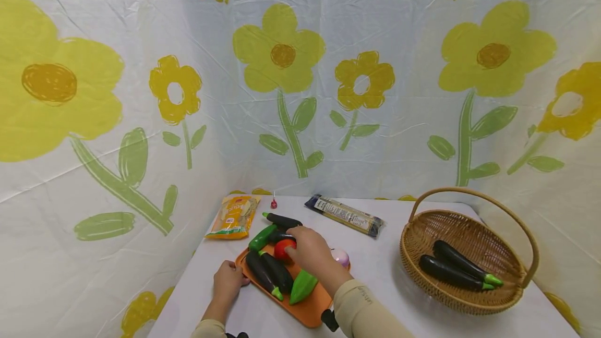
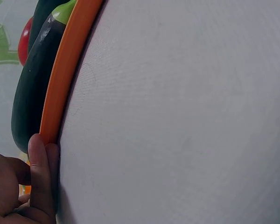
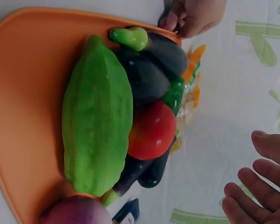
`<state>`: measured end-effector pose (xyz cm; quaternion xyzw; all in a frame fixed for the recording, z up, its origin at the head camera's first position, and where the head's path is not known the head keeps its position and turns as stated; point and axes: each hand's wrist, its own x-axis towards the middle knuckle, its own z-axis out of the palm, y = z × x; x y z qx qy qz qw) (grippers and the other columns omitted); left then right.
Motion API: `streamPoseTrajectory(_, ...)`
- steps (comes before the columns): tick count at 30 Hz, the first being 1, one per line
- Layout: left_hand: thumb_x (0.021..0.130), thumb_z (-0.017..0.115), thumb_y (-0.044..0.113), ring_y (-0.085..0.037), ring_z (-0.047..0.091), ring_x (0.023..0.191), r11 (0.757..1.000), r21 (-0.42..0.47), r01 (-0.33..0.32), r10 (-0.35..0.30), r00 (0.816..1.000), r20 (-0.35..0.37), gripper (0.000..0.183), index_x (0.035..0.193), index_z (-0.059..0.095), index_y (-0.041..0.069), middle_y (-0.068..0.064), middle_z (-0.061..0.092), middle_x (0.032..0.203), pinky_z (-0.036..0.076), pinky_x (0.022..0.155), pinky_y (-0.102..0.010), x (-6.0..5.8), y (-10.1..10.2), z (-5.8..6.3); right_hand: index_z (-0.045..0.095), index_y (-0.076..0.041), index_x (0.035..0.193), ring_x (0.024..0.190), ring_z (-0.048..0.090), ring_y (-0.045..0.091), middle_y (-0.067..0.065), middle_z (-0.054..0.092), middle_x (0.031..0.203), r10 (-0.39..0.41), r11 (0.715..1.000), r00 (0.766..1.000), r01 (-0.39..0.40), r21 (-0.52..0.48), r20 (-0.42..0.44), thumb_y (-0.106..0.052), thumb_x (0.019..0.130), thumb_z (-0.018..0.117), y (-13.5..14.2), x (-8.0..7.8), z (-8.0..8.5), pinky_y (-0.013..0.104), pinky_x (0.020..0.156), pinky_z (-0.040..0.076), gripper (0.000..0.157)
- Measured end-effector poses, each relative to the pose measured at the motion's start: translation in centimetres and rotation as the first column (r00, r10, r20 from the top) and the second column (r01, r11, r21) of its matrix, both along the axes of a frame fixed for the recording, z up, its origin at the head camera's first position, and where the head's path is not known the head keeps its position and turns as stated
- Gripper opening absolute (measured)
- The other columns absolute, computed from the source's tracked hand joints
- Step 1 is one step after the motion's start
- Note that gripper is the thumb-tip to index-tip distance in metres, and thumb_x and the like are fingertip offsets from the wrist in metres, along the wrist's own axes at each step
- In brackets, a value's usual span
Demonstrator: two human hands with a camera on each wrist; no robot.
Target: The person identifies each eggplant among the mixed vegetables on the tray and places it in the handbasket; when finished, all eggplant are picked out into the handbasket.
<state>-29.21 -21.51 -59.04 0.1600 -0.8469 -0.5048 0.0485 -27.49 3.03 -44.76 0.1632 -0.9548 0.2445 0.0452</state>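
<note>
My left hand (image 1: pixel 227 283) pinches the left edge of an orange tray (image 1: pixel 312 314), its fingers at the corner in the left wrist view. Over the tray hovers my right hand (image 1: pixel 312 252); its fingers (image 3: pixel 254 186) are spread and hold nothing in the right wrist view. On the tray lie a red tomato (image 3: pixel 154 130), a ridged light-green vegetable (image 3: pixel 98 116), dark eggplants (image 2: pixel 35 84) and a purple onion (image 3: pixel 77 212). A dark-green vegetable (image 1: pixel 262 238) lies at the far left end. Another eggplant (image 1: pixel 284 220) lies just beyond the tray.
At right stands a wicker basket (image 1: pixel 469 228) with a tall handle and two eggplants (image 1: pixel 457 267) inside. Toward the back lie a yellow snack bag (image 1: pixel 233 218), a small red item (image 1: pixel 274 204) and a long dark packet (image 1: pixel 345 215). A flower-printed curtain encloses the table.
</note>
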Motion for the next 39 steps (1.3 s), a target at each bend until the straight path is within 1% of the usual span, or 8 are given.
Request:
streamPoseTrajectory(6, 0.094, 0.048, 0.003, -0.014, 0.068, 0.058, 1.000, -0.008, 0.008, -0.009, 1.000, -0.015, 0.028, 0.113, 0.050, -0.018, -0.019, 0.063, 0.084, 0.056, 0.055, -0.028, 0.2, 0.0, 0.1, 0.070, -0.012, 0.128, 0.122, 0.061, 0.029, 0.008, 0.066, 0.130, 0.026, 0.999, 1.000, -0.027, 0.036, 0.007, -0.030, 0.092, 0.077, -0.8, 0.1, -0.6, 0.045, 0.102, 0.049, 0.042)
streamPoseTrajectory(12, 0.095, 0.048, 0.003, -0.013, 0.068, 0.058, 1.000, -0.006, 0.008, -0.008, 1.000, -0.008, 0.028, 0.113, 0.050, -0.018, -0.021, 0.062, 0.086, 0.057, 0.055, -0.028, 0.2, -0.1, 0.1, 0.070, -0.014, 0.130, 0.120, 0.062, 0.027, 0.006, 0.065, 0.131, 0.039, 0.997, 0.999, -0.039, 0.062, 0.011, -0.033, 0.092, 0.077, -1.6, 0.2, -1.3, 0.044, 0.100, 0.051, 0.043)
streamPoseTrajectory(19, 0.095, 0.048, 0.004, -0.013, 0.068, 0.059, 1.000, -0.001, 0.006, -0.006, 1.000, 0.009, 0.030, 0.115, 0.050, -0.018, -0.022, 0.063, 0.087, 0.056, 0.055, -0.028, -0.2, -0.3, -0.3, 0.071, -0.015, 0.126, 0.110, 0.064, 0.024, 0.004, 0.068, 0.123, 0.045, 0.996, 0.999, -0.046, 0.079, 0.014, -0.035, 0.090, 0.079, -2.1, 0.2, -2.6, 0.043, 0.094, 0.055, 0.042)
streamPoseTrajectory(21, 0.095, 0.048, 0.004, -0.013, 0.068, 0.059, 1.000, 0.000, 0.006, -0.006, 1.000, 0.021, 0.032, 0.117, 0.049, -0.019, -0.022, 0.063, 0.088, 0.056, 0.055, -0.028, -0.2, -0.3, -0.5, 0.071, -0.014, 0.124, 0.108, 0.064, 0.024, 0.004, 0.068, 0.122, 0.046, 0.995, 0.999, -0.047, 0.085, 0.014, -0.035, 0.089, 0.079, -2.2, 0.3, -2.9, 0.043, 0.094, 0.055, 0.041)
streamPoseTrajectory(26, 0.096, 0.049, 0.004, -0.014, 0.068, 0.060, 1.000, -0.003, 0.001, -0.001, 0.999, 0.037, 0.032, 0.119, 0.048, -0.019, -0.022, 0.063, 0.088, 0.056, 0.056, -0.028, -0.2, -0.1, -0.4, 0.071, -0.011, 0.124, 0.109, 0.064, 0.026, 0.007, 0.069, 0.121, 0.063, 0.995, 0.998, -0.065, 0.076, 0.026, -0.032, 0.089, 0.079, -2.5, 0.3, -3.7, 0.045, 0.098, 0.052, 0.041)
streamPoseTrajectory(29, 0.096, 0.049, 0.004, -0.015, 0.070, 0.060, 1.000, -0.017, 0.002, -0.001, 1.000, 0.026, 0.030, 0.117, 0.049, -0.018, -0.021, 0.065, 0.087, 0.056, 0.056, -0.028, -0.1, 0.0, -0.2, 0.071, -0.010, 0.125, 0.108, 0.065, 0.025, 0.006, 0.069, 0.118, 0.077, 0.994, 0.997, -0.078, 0.073, 0.020, -0.031, 0.090, 0.079, -2.7, 0.2, -4.3, 0.044, 0.098, 0.052, 0.041)
streamPoseTrajectory(34, 0.097, 0.049, 0.004, -0.015, 0.070, 0.060, 1.000, -0.025, 0.008, -0.007, 1.000, 0.023, 0.030, 0.117, 0.048, -0.018, -0.022, 0.066, 0.086, 0.056, 0.055, -0.027, -0.2, 0.0, -0.1, 0.072, -0.011, 0.124, 0.102, 0.064, 0.022, 0.004, 0.070, 0.116, 0.069, 0.994, 0.997, -0.070, 0.083, 0.020, -0.031, 0.089, 0.079, -3.1, 0.1, -5.2, 0.043, 0.098, 0.052, 0.041)
streamPoseTrajectory(39, 0.098, 0.048, 0.004, -0.015, 0.070, 0.061, 1.000, -0.011, 0.012, -0.011, 0.999, 0.030, 0.031, 0.119, 0.047, -0.019, -0.025, 0.065, 0.090, 0.056, 0.056, -0.028, -0.4, -0.2, -0.1, 0.073, -0.010, 0.121, 0.098, 0.064, 0.021, 0.004, 0.070, 0.111, 0.046, 0.995, 0.997, -0.051, 0.084, 0.060, -0.030, 0.088, 0.080, -3.6, 0.0, -6.0, 0.043, 0.096, 0.053, 0.039)
